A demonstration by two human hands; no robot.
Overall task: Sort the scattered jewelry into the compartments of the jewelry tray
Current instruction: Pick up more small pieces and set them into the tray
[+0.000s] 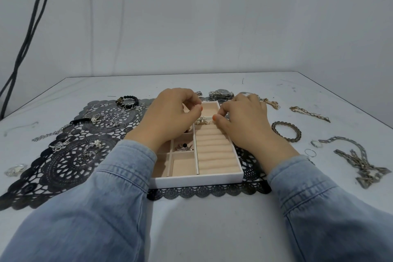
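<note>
The white jewelry tray (195,179) with beige lining sits on a black lace mat (74,161) mid-table. A silver flower ring (201,120) stands in the top ring roll on the tray's right side. My right hand (244,122) hovers over that end, thumb and curled fingers pinching a thin ring (210,122) beside the flower ring. My left hand (170,117) is above the tray's left compartments, fingers curled toward the thumb with nothing visible between them. A small compartment holds a dark-beaded piece (184,147).
Left on the mat lie a black bead bracelet (127,101), silver chains and brooches (60,145). Behind the tray is a watch (221,93). To the right lie gold chains (309,114), a round bracelet (286,132), small rings (309,152) and a heavy silver chain (359,161).
</note>
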